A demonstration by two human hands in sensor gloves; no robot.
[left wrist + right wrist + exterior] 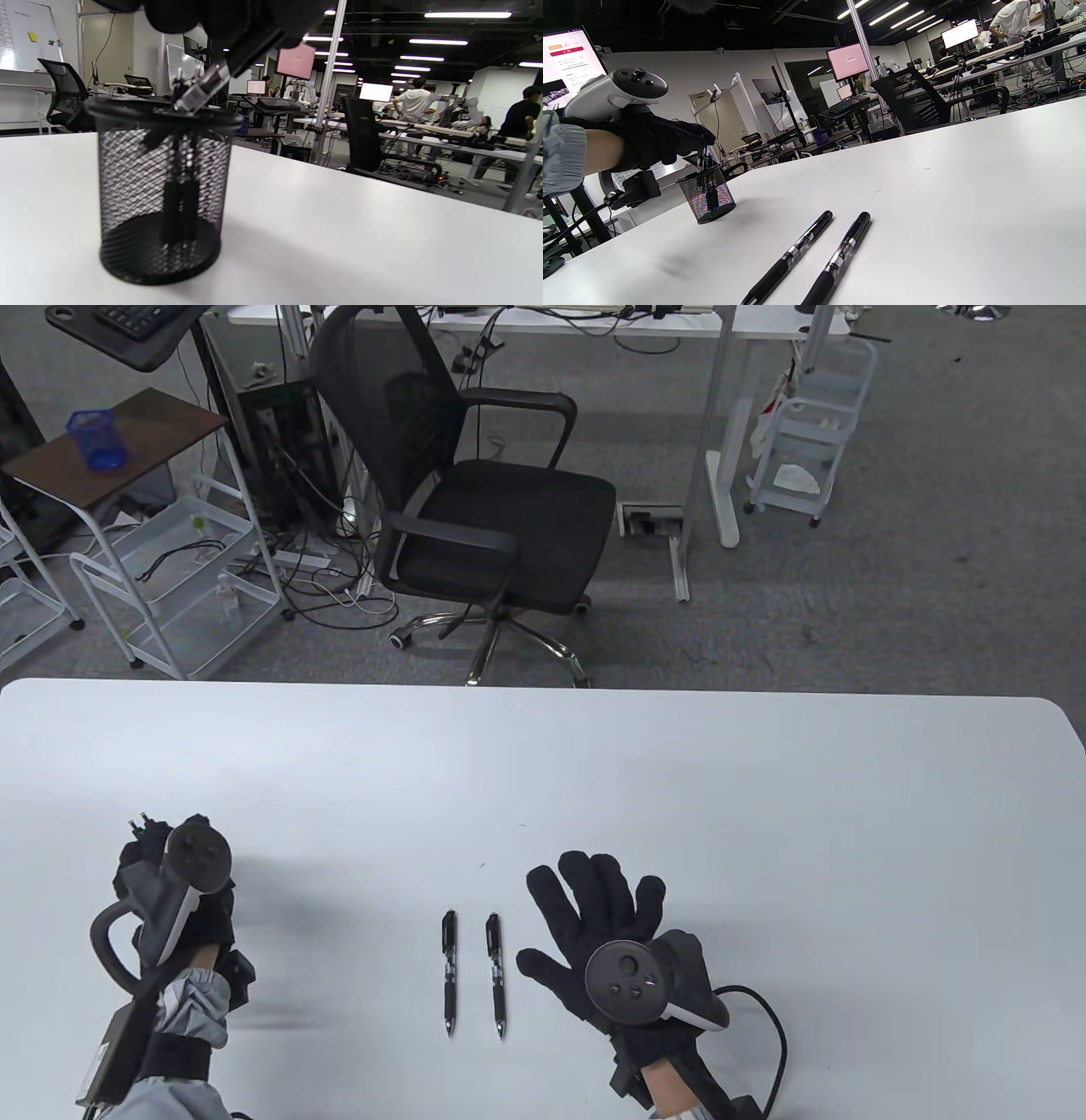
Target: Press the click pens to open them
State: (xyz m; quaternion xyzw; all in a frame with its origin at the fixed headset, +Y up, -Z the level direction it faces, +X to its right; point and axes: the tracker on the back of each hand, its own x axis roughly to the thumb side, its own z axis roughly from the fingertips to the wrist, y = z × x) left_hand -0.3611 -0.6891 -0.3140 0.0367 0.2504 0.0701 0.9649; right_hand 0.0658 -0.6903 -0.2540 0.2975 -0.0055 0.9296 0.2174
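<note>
Two black click pens lie side by side on the white table, the left one (pixel 448 974) and the right one (pixel 496 976), tips toward me; they also show in the right wrist view (pixel 793 253) (pixel 842 256). My right hand (pixel 594 912) is open with fingers spread, just right of the pens, holding nothing. My left hand (pixel 151 848) is over a black mesh pen cup (pixel 161 199) at the table's left and grips a third click pen (pixel 203 90) at the cup's rim. More pens stand inside the cup. From above, the hand hides the cup.
The table's far edge (pixel 543 689) runs across the middle of the table view, with a black office chair (pixel 475 500) behind it. A cable (pixel 768 1027) trails from my right wrist. The cup also shows in the right wrist view (pixel 706 199).
</note>
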